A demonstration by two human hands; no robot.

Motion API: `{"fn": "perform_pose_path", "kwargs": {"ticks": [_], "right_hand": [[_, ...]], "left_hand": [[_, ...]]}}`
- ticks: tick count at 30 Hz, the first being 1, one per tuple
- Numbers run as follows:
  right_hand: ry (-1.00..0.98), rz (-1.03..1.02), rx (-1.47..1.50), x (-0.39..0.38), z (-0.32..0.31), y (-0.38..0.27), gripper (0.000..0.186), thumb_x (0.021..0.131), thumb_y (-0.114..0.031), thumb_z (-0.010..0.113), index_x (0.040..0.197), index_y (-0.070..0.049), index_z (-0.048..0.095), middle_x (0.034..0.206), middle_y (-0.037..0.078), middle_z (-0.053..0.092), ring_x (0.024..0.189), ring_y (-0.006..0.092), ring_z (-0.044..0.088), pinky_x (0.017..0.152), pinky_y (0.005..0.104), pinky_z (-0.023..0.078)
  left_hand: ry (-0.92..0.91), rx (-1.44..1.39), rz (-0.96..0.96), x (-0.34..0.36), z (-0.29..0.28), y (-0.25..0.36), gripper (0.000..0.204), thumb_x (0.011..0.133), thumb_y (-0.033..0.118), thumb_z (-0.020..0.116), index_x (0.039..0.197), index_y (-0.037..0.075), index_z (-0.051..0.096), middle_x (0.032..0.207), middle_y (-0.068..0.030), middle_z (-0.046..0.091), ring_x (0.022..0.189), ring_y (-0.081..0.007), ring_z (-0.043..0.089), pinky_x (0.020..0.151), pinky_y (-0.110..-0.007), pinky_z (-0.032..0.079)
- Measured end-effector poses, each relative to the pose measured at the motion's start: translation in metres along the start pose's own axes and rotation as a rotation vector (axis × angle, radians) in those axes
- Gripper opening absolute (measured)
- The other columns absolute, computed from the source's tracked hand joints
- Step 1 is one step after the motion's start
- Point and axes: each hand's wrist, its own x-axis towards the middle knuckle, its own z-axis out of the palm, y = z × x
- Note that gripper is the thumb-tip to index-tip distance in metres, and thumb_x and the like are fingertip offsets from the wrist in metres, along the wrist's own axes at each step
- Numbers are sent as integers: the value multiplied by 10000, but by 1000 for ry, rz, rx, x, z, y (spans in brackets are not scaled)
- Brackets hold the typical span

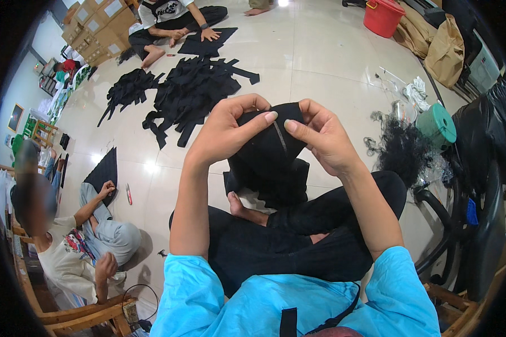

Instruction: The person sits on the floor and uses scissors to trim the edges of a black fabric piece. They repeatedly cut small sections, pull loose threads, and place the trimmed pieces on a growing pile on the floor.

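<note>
Through the head camera I watch both hands gripping one piece of black cloth (258,147): the left hand (230,126) pinches its upper edge between thumb and fingers, and the right hand (325,137) pinches it just beside, the two thumbs near each other but apart. A thin pale line (280,138) runs down the cloth from between the thumbs. The piece is up in front of the crossed legs (253,238), in black trousers, and more black cloth (275,182) hangs or lies below it by the bare foot (247,212); I can't tell whether the two are joined. Farther out on the tiled floor (306,73) I see a large heap of black strips (194,90), with a smaller heap (130,85) just to its left. Beyond them a seated person (171,17) rests a hand on a flat black piece (208,44). To my left another seated person (76,247) touches a dark piece (102,168), and a small red-handled tool (129,194) lies near it. To my right a tangle of black thread (402,149) sits beside a green spool (436,125). A red bucket (383,19) stands at the upper right, cardboard boxes (98,28) at the upper left.
</note>
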Motion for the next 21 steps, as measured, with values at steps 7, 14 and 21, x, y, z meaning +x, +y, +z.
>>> {"fn": "perform_pose_path", "kwargs": {"ticks": [7,14,21], "right_hand": [[53,-77,-104,-3,-2,-9,172,1039,-145,707,1134,-3,689,1027,42,738,914,75,669,838,243,539],[85,-101,-76,-7,1,-8,188,1061,-170,677,1134,3,684,1022,39,731,927,71,659,864,247,528],[245,31,-218,30,-50,23,320,1063,-334,649,1042,-24,725,934,48,743,894,126,687,831,306,548]], "left_hand": [[11,-34,-34,0,5,4,197,1004,229,732,958,41,695,810,50,620,735,-18,503,650,-204,385],[-28,-98,58,-1,12,2,170,963,190,782,1003,36,724,840,38,668,750,-25,572,667,-193,431],[163,-287,-173,3,18,-21,170,992,200,760,1001,30,745,850,22,717,737,-31,618,670,-189,461]]}}
